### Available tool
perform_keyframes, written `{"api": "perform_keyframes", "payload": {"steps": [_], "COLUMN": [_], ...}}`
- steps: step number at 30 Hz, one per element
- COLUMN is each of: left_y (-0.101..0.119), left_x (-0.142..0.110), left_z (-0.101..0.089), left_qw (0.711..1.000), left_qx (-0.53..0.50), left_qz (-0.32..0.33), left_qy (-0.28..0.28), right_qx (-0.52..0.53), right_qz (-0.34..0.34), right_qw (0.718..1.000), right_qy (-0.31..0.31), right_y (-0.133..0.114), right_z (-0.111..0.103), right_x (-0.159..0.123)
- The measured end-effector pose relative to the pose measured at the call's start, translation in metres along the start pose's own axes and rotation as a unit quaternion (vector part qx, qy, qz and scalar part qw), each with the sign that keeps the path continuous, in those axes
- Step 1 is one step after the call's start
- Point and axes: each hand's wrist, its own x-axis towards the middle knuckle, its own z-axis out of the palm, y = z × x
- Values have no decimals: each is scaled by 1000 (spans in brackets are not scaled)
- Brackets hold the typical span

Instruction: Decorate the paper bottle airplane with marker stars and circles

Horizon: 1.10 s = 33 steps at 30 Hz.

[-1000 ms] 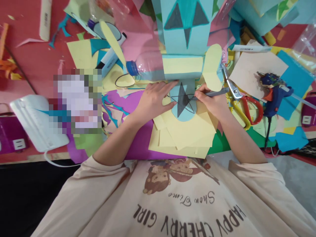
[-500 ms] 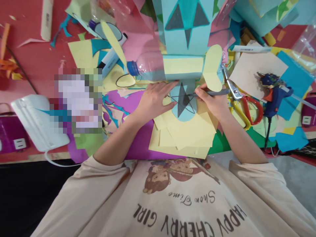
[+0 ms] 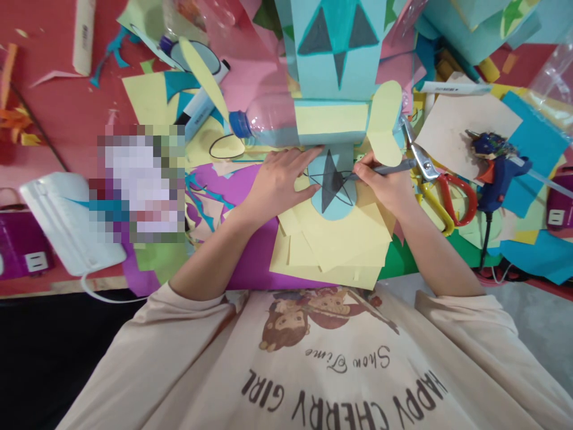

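My left hand point(image 3: 278, 185) lies spread, its thumb and forefinger over the left edge of a light-blue paper piece point(image 3: 333, 210) with a rounded lower end. A star outline on this piece is partly filled in dark grey. My right hand point(image 3: 385, 182) grips a grey marker point(image 3: 396, 168), its tip at the right part of the star. Beneath lie several yellow sheets point(image 3: 333, 239). Just beyond my hands, a clear plastic bottle point(image 3: 271, 121) with a blue cap lies on its side, wrapped in light-blue and yellow paper. A yellow heart-like cutout point(image 3: 385, 122) sits at its right end.
Red-and-yellow-handled scissors point(image 3: 456, 200) lie right of my right hand, near a blue glue gun point(image 3: 492, 191) with a cord. A white device point(image 3: 74, 227) is at left beside a blurred patch. Markers point(image 3: 203, 104) and paper scraps point(image 3: 206, 197) spread around.
The marker tip has shifted slightly toward me, with a small movement of my right hand. A blue paper at the right table edge has changed position. My left hand stays put.
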Motion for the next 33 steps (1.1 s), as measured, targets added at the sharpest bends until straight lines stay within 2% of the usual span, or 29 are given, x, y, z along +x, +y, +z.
{"api": "perform_keyframes", "payload": {"steps": [12,18,25,33], "left_y": [2,3,5,4], "left_x": [1,0,1,1], "left_z": [-3,-5,-7,-4], "left_qw": [1000,1000,999,1000], "left_qx": [0,-3,-6,0], "left_qz": [-10,-14,-23,-15], "left_qy": [-12,-17,-31,-15], "right_qx": [-12,-24,-15,-25], "right_qz": [39,24,-5,-12], "right_qw": [999,999,997,998], "right_qy": [9,1,73,57], "right_y": [-6,-5,3,1], "right_z": [1,2,1,3], "right_x": [-1,-4,-4,-4]}}
